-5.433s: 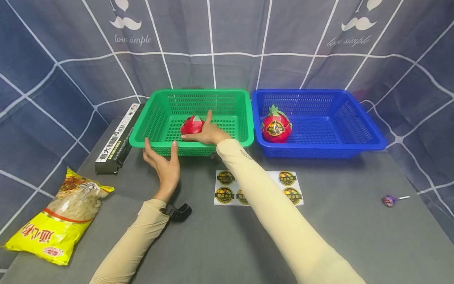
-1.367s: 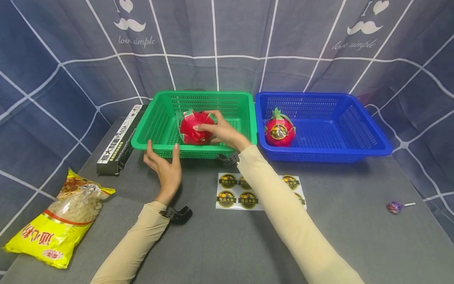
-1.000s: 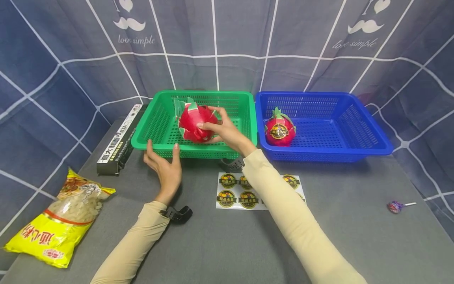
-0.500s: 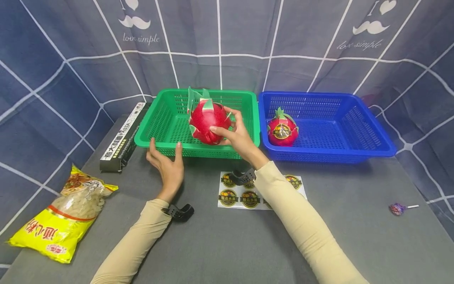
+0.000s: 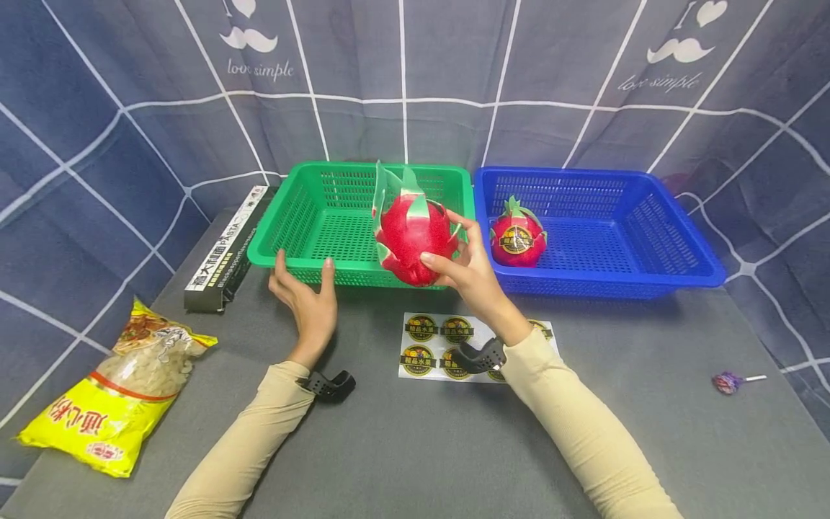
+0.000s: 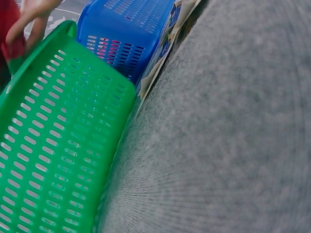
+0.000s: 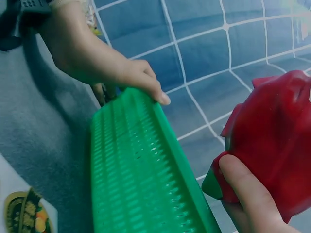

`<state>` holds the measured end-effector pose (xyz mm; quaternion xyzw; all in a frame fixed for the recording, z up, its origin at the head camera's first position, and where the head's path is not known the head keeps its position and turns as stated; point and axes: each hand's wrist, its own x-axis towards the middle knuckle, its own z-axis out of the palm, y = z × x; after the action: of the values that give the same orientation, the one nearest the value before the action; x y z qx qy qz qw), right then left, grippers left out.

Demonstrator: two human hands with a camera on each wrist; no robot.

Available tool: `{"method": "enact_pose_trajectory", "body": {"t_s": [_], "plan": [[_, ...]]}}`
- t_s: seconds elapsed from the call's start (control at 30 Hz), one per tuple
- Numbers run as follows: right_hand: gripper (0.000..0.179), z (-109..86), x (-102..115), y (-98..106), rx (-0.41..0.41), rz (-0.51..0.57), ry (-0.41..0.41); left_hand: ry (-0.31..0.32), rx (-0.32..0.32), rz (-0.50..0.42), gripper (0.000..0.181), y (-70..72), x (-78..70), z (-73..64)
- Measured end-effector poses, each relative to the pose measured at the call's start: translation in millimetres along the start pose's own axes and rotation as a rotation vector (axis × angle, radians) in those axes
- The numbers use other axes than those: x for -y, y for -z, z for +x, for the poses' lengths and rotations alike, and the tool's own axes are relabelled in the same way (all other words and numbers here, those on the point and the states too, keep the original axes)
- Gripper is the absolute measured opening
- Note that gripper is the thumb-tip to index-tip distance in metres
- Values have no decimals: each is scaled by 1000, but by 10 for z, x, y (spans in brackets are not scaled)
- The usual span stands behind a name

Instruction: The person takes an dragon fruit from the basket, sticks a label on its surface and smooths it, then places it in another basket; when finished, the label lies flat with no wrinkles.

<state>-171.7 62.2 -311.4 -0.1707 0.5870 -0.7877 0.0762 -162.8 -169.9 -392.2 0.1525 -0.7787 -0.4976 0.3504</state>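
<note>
A red dragon fruit [image 5: 413,234] with green leaf tips is gripped by my right hand [image 5: 476,277], thumb on its near side. It is raised in front of the green basket [image 5: 359,272]. In the right wrist view the dragon fruit [image 7: 274,145] fills the right side, the thumb pressed against it. My left hand [image 5: 308,306] holds the basket's front rim near its left corner; in the right wrist view that hand [image 7: 112,68] reaches over the rim. A second dragon fruit [image 5: 519,234], bearing a round black-and-gold label, sits in the blue basket [image 5: 603,285].
A sheet of round fruit stickers [image 5: 421,367] lies before the baskets, partly under the right wrist strap. Left of the green basket are a black-and-white pasta box [image 5: 223,249] and a yellow pasta bag [image 5: 117,400]. A lollipop [image 5: 729,382] lies at right. Checked curtain [image 5: 441,130] hangs behind.
My right hand has taken hold of the dragon fruit in the green basket, lifted it and brought it right and nearer, turning its leaf tips upward. The left hand stays at the rim.
</note>
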Motion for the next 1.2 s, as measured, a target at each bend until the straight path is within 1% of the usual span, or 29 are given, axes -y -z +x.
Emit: {"method": "enact_pose_trajectory", "body": {"t_s": [0.1, 0.2, 0.37, 0.47, 0.6, 0.77, 0.87, 1.03, 1.2], "plan": [[71, -130, 36, 37, -11, -3, 10, 0, 7, 1, 79, 0, -1, -2], [72, -253, 38, 75, -15, -40, 17, -4, 8, 1, 79, 0, 0, -3], [75, -467, -8, 134, -35, -81, 19, -1, 4, 0, 78, -11, -3, 0], [76, -600, -49, 162, -51, -88, 29, 6, 7, -3, 78, -15, -1, -2], [77, -777, -137, 193, -53, -97, 54, 6, 10, -7, 78, -9, -2, -4], [79, -1016, -313, 257, -42, -102, 124, 2, 10, -8, 79, -13, -9, -13], [78, -1167, -373, 281, -41, -98, 140, 6, 11, -8, 79, -15, -10, -21], [78, -1384, -359, 240, -46, -76, 160, 9, 8, -6, 79, -4, -4, -24], [77, -1563, -377, 189, -70, -66, 156, 12, 15, -11, 79, 0, -8, -21]]}}
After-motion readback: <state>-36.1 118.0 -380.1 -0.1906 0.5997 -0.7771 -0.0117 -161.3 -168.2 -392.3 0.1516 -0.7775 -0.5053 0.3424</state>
